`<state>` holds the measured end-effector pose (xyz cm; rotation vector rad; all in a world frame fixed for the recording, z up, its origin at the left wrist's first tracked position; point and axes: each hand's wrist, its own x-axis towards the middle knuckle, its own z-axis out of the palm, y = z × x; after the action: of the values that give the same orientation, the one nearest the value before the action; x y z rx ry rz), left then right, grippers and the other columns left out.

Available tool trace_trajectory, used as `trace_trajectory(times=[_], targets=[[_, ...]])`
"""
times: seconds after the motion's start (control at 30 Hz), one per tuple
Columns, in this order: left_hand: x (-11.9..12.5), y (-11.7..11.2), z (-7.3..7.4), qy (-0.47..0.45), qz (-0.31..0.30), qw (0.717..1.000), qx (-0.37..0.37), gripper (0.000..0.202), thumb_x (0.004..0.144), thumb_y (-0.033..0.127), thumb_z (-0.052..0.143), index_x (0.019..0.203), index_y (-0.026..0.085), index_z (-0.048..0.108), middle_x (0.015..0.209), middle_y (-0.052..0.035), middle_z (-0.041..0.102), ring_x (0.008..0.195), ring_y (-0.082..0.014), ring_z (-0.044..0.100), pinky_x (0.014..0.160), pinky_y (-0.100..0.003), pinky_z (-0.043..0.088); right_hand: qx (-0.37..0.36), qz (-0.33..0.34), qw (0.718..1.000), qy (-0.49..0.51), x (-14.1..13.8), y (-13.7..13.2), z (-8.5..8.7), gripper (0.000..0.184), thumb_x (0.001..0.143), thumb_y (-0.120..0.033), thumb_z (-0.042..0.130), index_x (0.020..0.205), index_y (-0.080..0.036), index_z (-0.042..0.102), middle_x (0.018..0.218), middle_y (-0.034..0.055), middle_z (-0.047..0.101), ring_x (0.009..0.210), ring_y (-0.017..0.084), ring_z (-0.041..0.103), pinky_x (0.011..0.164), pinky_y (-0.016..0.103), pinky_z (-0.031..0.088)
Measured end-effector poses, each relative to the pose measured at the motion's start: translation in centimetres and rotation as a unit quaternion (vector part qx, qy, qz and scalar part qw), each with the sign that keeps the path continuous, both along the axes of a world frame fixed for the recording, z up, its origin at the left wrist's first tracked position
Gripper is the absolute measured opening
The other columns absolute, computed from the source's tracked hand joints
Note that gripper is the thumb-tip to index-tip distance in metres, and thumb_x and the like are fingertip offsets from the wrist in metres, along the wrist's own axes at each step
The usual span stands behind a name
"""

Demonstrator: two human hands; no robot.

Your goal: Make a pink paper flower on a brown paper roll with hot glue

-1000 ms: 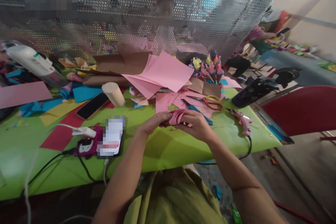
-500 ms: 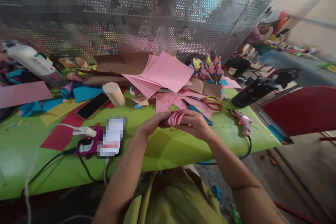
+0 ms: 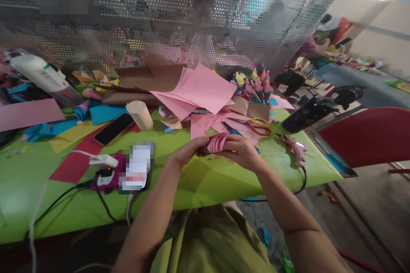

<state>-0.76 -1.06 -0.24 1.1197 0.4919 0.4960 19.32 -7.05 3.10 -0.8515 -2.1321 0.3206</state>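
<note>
Between my two hands, above the green table, is a curved stack of pink paper pieces (image 3: 217, 143), their edges fanned slightly apart. My left hand (image 3: 192, 148) grips its left end, thumb on top. On the other side my right hand (image 3: 240, 150) has its fingers closed around the right end. Just behind the hands lie pink paper scraps (image 3: 200, 126), scissors with red and yellow handles (image 3: 261, 126) and a blue-handled tool (image 3: 235, 130) partly covered by my right hand. Larger pink sheets (image 3: 205, 87) are piled further back.
A pink glue gun (image 3: 297, 150) and a dark bottle (image 3: 297, 119) are on the right. Left stand a paper tube (image 3: 140, 115), a dark phone (image 3: 114, 129), a lit phone (image 3: 137, 166) and a power strip (image 3: 107, 179) with cables. A perforated metal panel (image 3: 160, 30) rises behind.
The hands and the pink stack stay almost in place, shifting very slightly. The right hand now covers more of the blue-handled tool.
</note>
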Motion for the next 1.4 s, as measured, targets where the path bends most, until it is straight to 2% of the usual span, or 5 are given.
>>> trace_trajectory(times=[0.17,0.33,0.63,1.1,1.4], targets=[[0.2,0.0,1.1,0.061,0.007,0.996,0.062,0.039,0.086,0.053,0.058,0.088,0.014,0.063,0.071,0.0020,0.046,0.059,-0.0100,0.030,0.054,-0.027,0.023,-0.075,-0.027,0.997,-0.001,-0.1,-0.4,0.1,0.024,0.095,-0.040,0.067,0.092,-0.018,0.075,0.075,0.0046,0.068,0.061,0.014,0.059,0.053,0.023,0.046],[0.2,-0.3,2.1,0.064,0.020,0.994,0.090,0.042,0.083,0.053,0.062,0.098,0.015,0.067,0.072,0.0027,0.047,0.061,-0.0104,0.033,0.056,-0.026,0.025,-0.102,-0.067,0.992,0.023,-0.5,-0.5,-0.7,0.029,0.097,-0.041,0.063,0.088,-0.016,0.074,0.069,0.0019,0.065,0.056,0.011,0.052,0.052,0.023,0.041],[0.3,-0.1,1.7,0.055,0.012,0.992,0.116,0.050,0.073,0.051,0.078,0.108,0.015,0.071,0.092,-0.0033,0.063,0.086,-0.0177,0.051,0.075,-0.028,0.040,-0.077,-0.039,0.994,0.069,-0.6,-0.2,-2.0,0.017,0.096,-0.029,0.065,0.090,-0.018,0.076,0.083,0.0059,0.074,0.071,0.016,0.068,0.063,0.025,0.052],[-0.1,-0.3,1.5,0.042,-0.013,0.995,0.085,0.043,0.076,0.057,0.066,0.089,0.015,0.064,0.065,0.0045,0.042,0.057,-0.0092,0.028,0.053,-0.026,0.020,-0.065,0.024,0.998,0.005,0.5,-0.2,-0.3,0.019,0.097,-0.033,0.064,0.097,-0.020,0.078,0.092,0.0095,0.076,0.091,0.022,0.074,0.084,0.034,0.060],[-0.3,-0.2,1.4,0.035,-0.023,0.996,0.078,0.045,0.075,0.055,0.069,0.095,0.014,0.067,0.067,0.0032,0.048,0.058,-0.0095,0.032,0.052,-0.025,0.022,-0.061,0.057,0.996,0.012,0.4,-0.2,0.2,0.017,0.097,-0.025,0.063,0.104,-0.019,0.077,0.099,0.0117,0.076,0.091,0.021,0.074,0.078,0.030,0.060]])
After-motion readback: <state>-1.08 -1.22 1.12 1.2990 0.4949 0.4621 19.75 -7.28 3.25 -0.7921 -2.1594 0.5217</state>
